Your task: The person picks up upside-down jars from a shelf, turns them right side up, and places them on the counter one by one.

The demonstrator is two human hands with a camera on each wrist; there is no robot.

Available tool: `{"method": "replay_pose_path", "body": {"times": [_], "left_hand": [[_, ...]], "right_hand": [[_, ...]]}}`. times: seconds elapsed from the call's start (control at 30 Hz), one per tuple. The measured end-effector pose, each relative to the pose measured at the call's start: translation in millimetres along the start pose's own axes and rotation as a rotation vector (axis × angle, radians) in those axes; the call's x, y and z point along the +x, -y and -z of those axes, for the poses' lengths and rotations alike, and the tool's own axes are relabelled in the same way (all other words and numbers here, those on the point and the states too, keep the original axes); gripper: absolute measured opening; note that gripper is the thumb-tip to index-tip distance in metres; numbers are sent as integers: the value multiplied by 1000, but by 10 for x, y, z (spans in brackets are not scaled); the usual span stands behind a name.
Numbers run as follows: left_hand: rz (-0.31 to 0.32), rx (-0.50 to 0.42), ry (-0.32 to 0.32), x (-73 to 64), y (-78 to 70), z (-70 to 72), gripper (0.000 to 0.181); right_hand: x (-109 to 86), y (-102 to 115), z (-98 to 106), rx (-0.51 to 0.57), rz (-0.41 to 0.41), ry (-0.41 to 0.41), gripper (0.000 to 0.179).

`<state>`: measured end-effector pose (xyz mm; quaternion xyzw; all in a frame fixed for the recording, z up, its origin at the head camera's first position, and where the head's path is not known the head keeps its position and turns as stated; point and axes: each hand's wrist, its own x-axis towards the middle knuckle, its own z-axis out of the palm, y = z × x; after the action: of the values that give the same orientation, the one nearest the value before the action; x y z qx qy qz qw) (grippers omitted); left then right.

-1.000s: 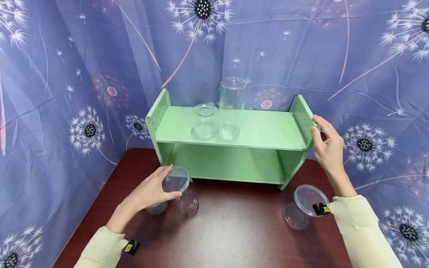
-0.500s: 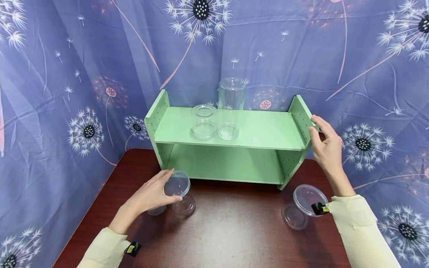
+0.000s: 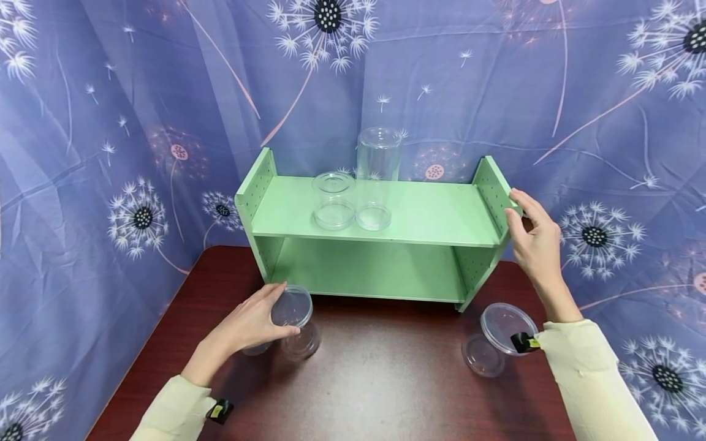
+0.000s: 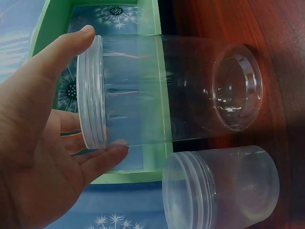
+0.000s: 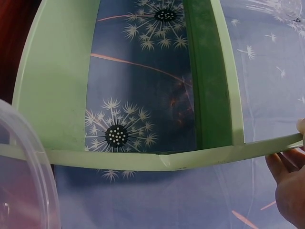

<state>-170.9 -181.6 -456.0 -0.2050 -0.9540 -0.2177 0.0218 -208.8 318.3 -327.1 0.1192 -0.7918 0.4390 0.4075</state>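
My left hand (image 3: 248, 321) grips a tall clear plastic jar (image 4: 138, 90) by its lid (image 4: 93, 90), thumb on one side and fingers on the other. The jar stands on the table just in front of the green shelf's left end. Beside it is a shorter clear jar (image 4: 238, 186), mostly hidden behind my hand in the head view. At the far right, my right hand (image 3: 537, 248) holds the upper front edge of the side panel (image 3: 495, 193) of the two-level green shelf (image 3: 358, 266). Its thumb is on the inner side.
On the upper shelf stand a short clear jar (image 3: 334, 202) and a taller clear one (image 3: 378, 177), side by side. Another lidded clear jar (image 3: 504, 327) is on the table at right, below my right forearm. A blue dandelion-patterned cloth (image 3: 441, 79) hangs behind the shelf.
My left hand has moved slightly down and nearer with the tall jar, whose base has shifted toward me. My right hand stays on the side panel.
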Motion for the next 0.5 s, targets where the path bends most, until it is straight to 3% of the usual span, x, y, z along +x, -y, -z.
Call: {"method": "replay_pose_path", "body": {"times": [0.5], "left_hand": [[-2,-6,8,17,20,-56,108]], "right_hand": [[5,-24,19,-3,-20,12,33]]}}
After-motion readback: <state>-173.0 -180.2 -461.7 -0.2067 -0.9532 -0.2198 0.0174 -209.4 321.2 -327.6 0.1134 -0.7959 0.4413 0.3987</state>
